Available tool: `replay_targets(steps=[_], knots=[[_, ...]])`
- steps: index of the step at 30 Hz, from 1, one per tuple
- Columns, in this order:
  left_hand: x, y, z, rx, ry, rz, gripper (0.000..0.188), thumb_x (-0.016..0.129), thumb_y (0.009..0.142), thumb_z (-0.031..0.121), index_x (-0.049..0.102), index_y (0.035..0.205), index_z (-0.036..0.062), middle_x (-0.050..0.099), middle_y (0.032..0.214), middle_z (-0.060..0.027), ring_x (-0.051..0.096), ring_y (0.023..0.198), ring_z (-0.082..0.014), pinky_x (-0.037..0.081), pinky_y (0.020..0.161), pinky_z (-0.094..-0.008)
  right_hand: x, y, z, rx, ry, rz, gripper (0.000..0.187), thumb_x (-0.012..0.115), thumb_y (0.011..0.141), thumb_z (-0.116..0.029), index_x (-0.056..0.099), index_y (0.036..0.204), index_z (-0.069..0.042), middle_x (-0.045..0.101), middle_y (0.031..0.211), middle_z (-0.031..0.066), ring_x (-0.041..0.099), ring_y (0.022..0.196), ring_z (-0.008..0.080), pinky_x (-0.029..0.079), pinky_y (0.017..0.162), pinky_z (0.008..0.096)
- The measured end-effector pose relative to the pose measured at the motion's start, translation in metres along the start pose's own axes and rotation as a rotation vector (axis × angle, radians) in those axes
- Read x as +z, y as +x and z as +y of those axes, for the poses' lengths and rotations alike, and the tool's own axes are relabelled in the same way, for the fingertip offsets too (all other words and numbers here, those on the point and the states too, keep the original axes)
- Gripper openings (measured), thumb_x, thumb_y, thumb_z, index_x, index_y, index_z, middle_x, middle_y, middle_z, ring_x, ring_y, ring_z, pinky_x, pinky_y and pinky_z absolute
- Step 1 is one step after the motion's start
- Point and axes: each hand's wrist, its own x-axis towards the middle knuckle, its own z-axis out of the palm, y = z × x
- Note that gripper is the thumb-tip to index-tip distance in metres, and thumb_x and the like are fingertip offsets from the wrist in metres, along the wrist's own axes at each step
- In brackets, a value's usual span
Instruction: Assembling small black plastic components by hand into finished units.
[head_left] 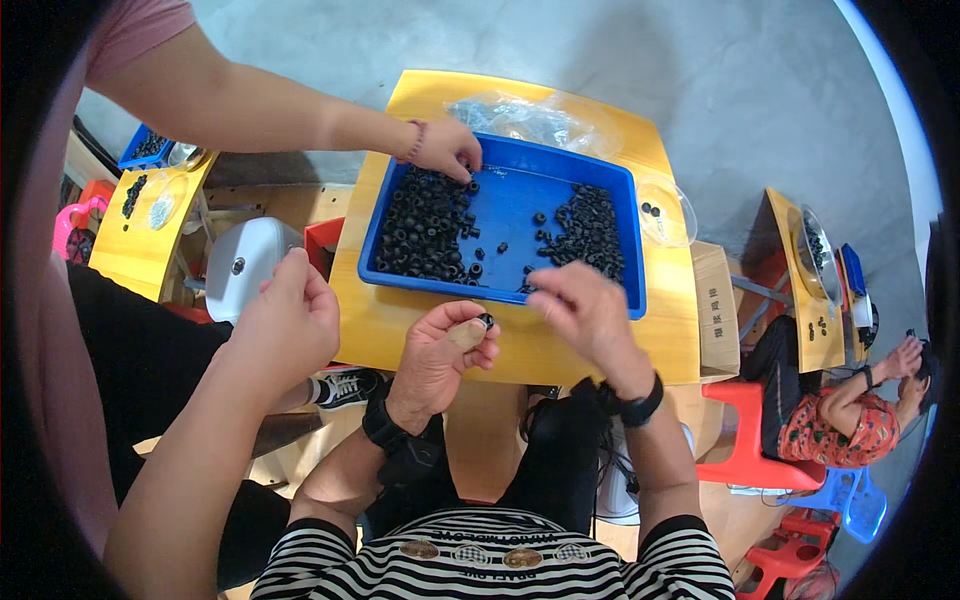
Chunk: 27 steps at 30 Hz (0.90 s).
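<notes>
My left hand (447, 350) pinches a small black rubber ring (486, 321) between thumb and fingers, just in front of the blue tray (505, 293). My right hand (585, 312) hovers at the tray's near edge with fingers bent downward, next to the right-hand pile of black rings (590, 232); whether it holds anything is hidden. A larger pile of black rings (425, 226) fills the tray's left side. Both wrists wear black bands.
The tray rests on a small yellow table (420, 330). A person at my left reaches one hand (447, 148) into the tray's far-left corner and holds the other hand (285, 322) near me. A clear plastic bag (530, 118) lies behind the tray. Another person sits at right by a red stool (750, 440).
</notes>
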Motion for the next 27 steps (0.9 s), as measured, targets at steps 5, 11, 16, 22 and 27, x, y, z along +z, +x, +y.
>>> replay_targets(steps=[5, 11, 16, 22, 27], knots=[[0.000, 0.003, 0.001, -0.026, -0.009, -0.008, 0.019, 0.060, 0.086, 0.012, 0.056, 0.103, 0.0051, 0.064, 0.090, -0.0108, 0.064, 0.073, -0.0176, 0.054, 0.062, -0.0291, -0.008, 0.029, 0.060, 0.193, -0.253, -0.020, 0.016, 0.067, 0.076, -0.013, 0.067, 0.090, -0.005, 0.064, 0.082, 0.0138, 0.062, 0.076, 0.0308, 0.050, 0.068, 0.0371], [-0.001, 0.004, 0.001, -0.048, -0.010, -0.017, 0.019, 0.060, 0.087, 0.013, 0.056, 0.104, 0.0051, 0.064, 0.091, -0.0106, 0.064, 0.073, -0.0183, 0.054, 0.063, -0.0299, 0.028, 0.049, 0.096, 0.135, -0.420, -0.184, 0.014, 0.062, 0.078, -0.020, 0.067, 0.083, -0.007, 0.063, 0.081, 0.0140, 0.062, 0.075, 0.0317, 0.051, 0.066, 0.0418], [-0.001, 0.002, 0.001, -0.056, -0.006, -0.008, 0.018, 0.060, 0.087, 0.013, 0.056, 0.103, 0.0048, 0.063, 0.090, -0.0103, 0.063, 0.074, -0.0178, 0.054, 0.063, -0.0296, 0.037, 0.055, 0.101, 0.115, -0.550, -0.232, 0.013, 0.064, 0.075, -0.017, 0.064, 0.078, -0.005, 0.062, 0.081, 0.0153, 0.063, 0.075, 0.0332, 0.052, 0.066, 0.0421], [-0.002, 0.003, 0.002, -0.053, -0.004, -0.021, 0.020, 0.060, 0.086, 0.012, 0.055, 0.104, 0.0041, 0.063, 0.091, -0.0107, 0.063, 0.073, -0.0179, 0.054, 0.064, -0.0298, 0.034, 0.058, 0.102, 0.240, -0.556, -0.296, 0.014, 0.064, 0.074, -0.017, 0.065, 0.085, -0.007, 0.063, 0.084, 0.0152, 0.062, 0.080, 0.0330, 0.050, 0.072, 0.0422], [0.000, -0.002, 0.009, -0.051, -0.002, -0.025, 0.020, 0.060, 0.086, 0.011, 0.055, 0.105, 0.0043, 0.063, 0.091, -0.0110, 0.063, 0.074, -0.0189, 0.053, 0.064, -0.0305, 0.035, 0.047, 0.082, 0.175, -0.260, -0.059, 0.011, 0.059, 0.075, -0.012, 0.063, 0.084, -0.007, 0.064, 0.085, 0.0136, 0.062, 0.080, 0.0317, 0.050, 0.070, 0.0417]])
